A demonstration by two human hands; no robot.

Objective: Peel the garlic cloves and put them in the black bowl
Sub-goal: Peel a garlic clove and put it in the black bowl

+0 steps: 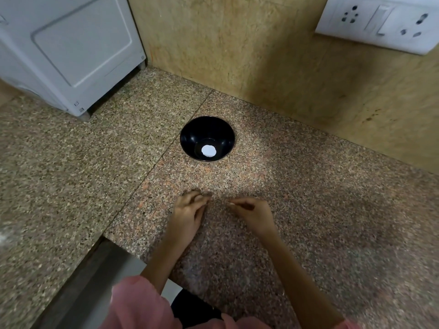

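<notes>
Garlic is hard to make out from where I stand: no clove shows plainly on the counter point(308, 210), and whatever the two hands are working is too small and blurred to name. The left hand point(187, 214) hovers low over the stone with its fingers curled at the tips, perhaps pinching something small, though I cannot tell for certain; the right hand point(253, 213) has thumb and forefinger drawn together as if nipping a scrap or a clove, and again I cannot say whether anything is truly held. The black bowl point(187, 136) sits beyond the hands, well apart from them, upright, with a white round patch at its bottom that may be a label or a reflection. A clove, I judge, would be light, firm under a papery, brittle skin, and slippery once bare, so it is best pinched at its blunt root end while the skin is picked from the tip. The bowl looks light and glossy and might skid if knocked. The counter is speckled polished granite, with a seam running toward the bowl. A tan stone wall point(237, 43) backs it, a white socket plate point(380, 22) is fixed at upper right, and a white appliance point(71, 48) stands at the left.
</notes>
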